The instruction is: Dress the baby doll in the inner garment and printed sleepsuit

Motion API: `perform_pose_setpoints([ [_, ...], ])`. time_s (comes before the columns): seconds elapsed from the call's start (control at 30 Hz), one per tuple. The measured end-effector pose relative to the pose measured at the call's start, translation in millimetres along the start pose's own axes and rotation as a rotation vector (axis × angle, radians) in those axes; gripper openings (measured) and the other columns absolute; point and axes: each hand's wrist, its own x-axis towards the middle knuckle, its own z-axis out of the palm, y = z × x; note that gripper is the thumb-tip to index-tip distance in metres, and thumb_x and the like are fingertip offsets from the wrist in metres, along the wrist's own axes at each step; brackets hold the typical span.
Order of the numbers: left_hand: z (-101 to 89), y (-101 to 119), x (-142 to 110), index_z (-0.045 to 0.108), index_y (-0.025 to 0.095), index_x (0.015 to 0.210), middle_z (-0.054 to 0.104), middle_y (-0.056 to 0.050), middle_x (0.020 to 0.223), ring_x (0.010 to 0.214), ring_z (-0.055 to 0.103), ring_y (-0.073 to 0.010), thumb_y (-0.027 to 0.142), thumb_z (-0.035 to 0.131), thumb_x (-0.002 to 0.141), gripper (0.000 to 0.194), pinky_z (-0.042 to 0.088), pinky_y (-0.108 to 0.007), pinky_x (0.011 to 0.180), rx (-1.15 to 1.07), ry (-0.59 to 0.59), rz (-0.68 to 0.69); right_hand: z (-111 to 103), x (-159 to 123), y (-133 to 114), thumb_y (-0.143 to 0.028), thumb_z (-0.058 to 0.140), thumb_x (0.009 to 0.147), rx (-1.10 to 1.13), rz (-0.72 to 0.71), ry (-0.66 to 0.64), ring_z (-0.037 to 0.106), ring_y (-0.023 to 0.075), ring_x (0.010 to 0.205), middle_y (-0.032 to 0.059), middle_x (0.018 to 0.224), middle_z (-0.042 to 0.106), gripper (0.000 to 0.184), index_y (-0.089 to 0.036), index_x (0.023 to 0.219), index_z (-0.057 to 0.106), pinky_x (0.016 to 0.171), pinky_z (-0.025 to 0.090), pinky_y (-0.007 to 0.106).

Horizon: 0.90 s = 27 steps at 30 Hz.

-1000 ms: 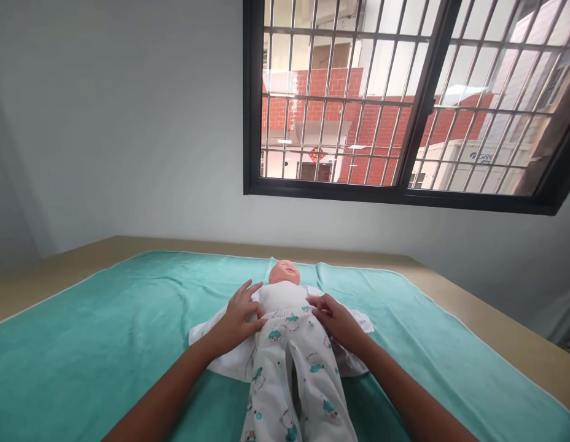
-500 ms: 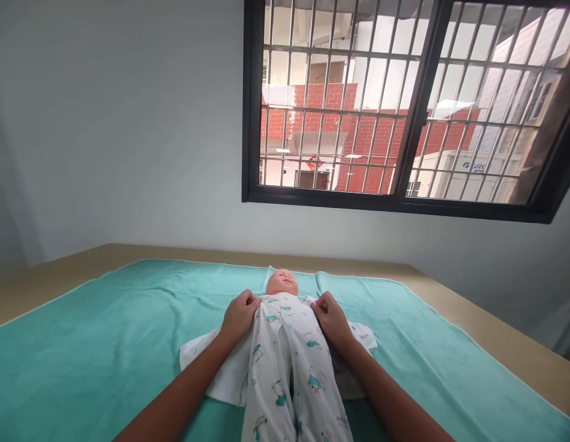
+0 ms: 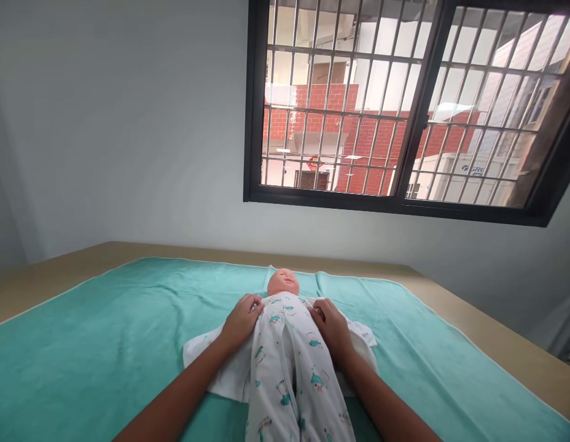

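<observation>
A baby doll [image 3: 283,281] lies on its back on a white cloth [image 3: 203,345] spread over a teal blanket [image 3: 105,331]. White patterned baby trousers [image 3: 289,362] cover the doll from chest to feet. My left hand [image 3: 241,320] is closed on the left edge of the trousers' waistband near the doll's shoulder. My right hand [image 3: 330,323] grips the right edge of the waistband in the same way. Both forearms reach in from the bottom of the frame.
The blanket covers a beige bed or table [image 3: 473,325] that runs to a grey wall. A barred window [image 3: 395,104] with a black frame is above, showing red brick buildings outside.
The trousers' waistband was at the doll's belly a second ago; both hands have pulled it up to the chest. My fingers went from lying flat to gripping the fabric.
</observation>
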Motion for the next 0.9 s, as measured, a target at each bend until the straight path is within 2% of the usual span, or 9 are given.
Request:
perform_pose_setpoints([
  [0.13, 4.5, 6, -11, 0.059, 0.021, 0.094, 0.062, -0.007, 0.108, 0.105, 0.053, -0.0244, 0.032, 0.034, 0.094, 0.027, 0.04, -0.04, 0.094, 0.112, 0.063, 0.05, -5, -2, 0, -0.038, 0.037, 0.096, -0.07, 0.039, -0.12, 0.054, 0.0177, 0.067, 0.0011, 0.072, 0.063, 0.028, -0.024, 0.081, 0.056, 0.062, 0.032, 0.027],
  [0.27, 6.3, 5, -20, 0.059, 0.021, 0.103, 0.059, -0.009, 0.12, 0.11, 0.052, -0.0245, 0.02, 0.032, 0.093, 0.029, 0.041, -0.042, 0.096, 0.309, 0.089, 0.168, -8, -2, 5, -0.036, 0.039, 0.093, 0.021, 0.066, -0.161, 0.056, 0.0188, 0.068, 0.0016, 0.074, 0.067, 0.025, -0.025, 0.084, 0.059, 0.063, 0.033, 0.028],
  [0.4, -5.1, -1, -20, 0.058, 0.022, 0.101, 0.058, -0.008, 0.123, 0.115, 0.052, -0.0234, 0.015, 0.042, 0.085, 0.023, 0.042, -0.04, 0.099, 0.259, -0.001, 0.218, -12, -3, 13, -0.031, 0.051, 0.082, 0.206, 0.159, -0.235, 0.058, 0.0183, 0.068, -0.0008, 0.072, 0.068, 0.014, -0.024, 0.083, 0.062, 0.064, 0.038, 0.027],
  [0.53, -18.7, -3, -18, 0.056, 0.022, 0.089, 0.053, -0.007, 0.133, 0.122, 0.049, -0.0256, 0.025, 0.056, 0.078, 0.011, 0.04, -0.038, 0.103, 0.217, -0.132, 0.201, -21, 0, 15, -0.026, 0.058, 0.07, 0.327, 0.24, -0.425, 0.056, 0.0162, 0.064, -0.0019, 0.069, 0.069, 0.008, -0.02, 0.073, 0.062, 0.059, 0.039, 0.025],
  [0.63, -21.8, 0, -19, 0.056, 0.023, 0.09, 0.049, -0.008, 0.139, 0.125, 0.046, -0.0295, 0.036, 0.067, 0.071, 0.026, 0.04, -0.04, 0.102, 0.256, -0.224, 0.194, -28, 2, 10, -0.024, 0.059, 0.066, 0.347, 0.249, -0.521, 0.053, 0.0143, 0.06, -0.0027, 0.065, 0.067, 0.006, -0.019, 0.066, 0.062, 0.053, 0.036, 0.023],
  [0.73, -22.1, 6, -23, 0.056, 0.023, 0.09, 0.048, -0.008, 0.14, 0.125, 0.047, -0.0304, 0.04, 0.067, 0.071, 0.028, 0.039, -0.04, 0.101, 0.273, -0.217, 0.174, -34, 1, 0, -0.024, 0.057, 0.068, 0.39, 0.262, -0.577, 0.053, 0.0133, 0.061, -0.0028, 0.067, 0.067, 0.008, -0.018, 0.068, 0.063, 0.052, 0.035, 0.022],
  [0.9, -28.5, 21, -26, 0.055, 0.024, 0.116, 0.056, -0.009, 0.131, 0.112, 0.056, -0.0281, 0.043, 0.068, 0.071, 0.05, 0.044, -0.035, 0.09, 0.175, -0.221, 0.091, -37, -5, -19, -0.027, 0.061, 0.068, 0.764, 0.434, -0.697, 0.061, 0.0172, 0.072, 0.0002, 0.08, 0.069, 0.017, -0.019, 0.083, 0.063, 0.058, 0.044, 0.025],
])
